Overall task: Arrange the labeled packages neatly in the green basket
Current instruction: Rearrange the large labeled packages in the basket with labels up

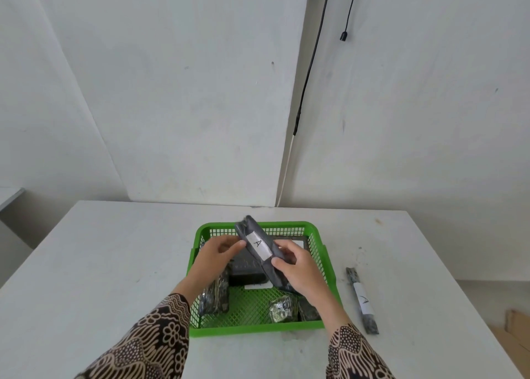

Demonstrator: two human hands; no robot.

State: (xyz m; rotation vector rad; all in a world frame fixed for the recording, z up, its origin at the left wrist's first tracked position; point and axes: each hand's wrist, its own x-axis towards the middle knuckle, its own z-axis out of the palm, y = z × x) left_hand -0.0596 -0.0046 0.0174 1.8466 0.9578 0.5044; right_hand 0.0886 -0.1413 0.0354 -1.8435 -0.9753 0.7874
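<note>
A person in patterned sleeves holds a long dark package (pixel 263 252) above a green basket (pixel 318 325) on a white surface (pixel 114 249). The right hand (pixel 298 269) pinches the package near its lower half, thumb on the front face and fingers wrapped behind. The left hand (pixel 216 254) touches its upper edge with the fingertips, fingers loosely curled rather than clamped. The package tilts, its upper end away from the person, and its white label marked "A" faces the camera.

To place it well, the package probably wants lowering flat into the bare mesh just below the right hand, label upward and parallel to a basket wall, with the left hand steadying the far end.

Counted: one basket. One package in the hands. Beneath the hands inside the basket lie about four dark packages, though some are partly hidden, so the count is uncertain. One more labelled package (pixel 362 301) lies on the surface, beyond the right hand and outside the basket.
</note>
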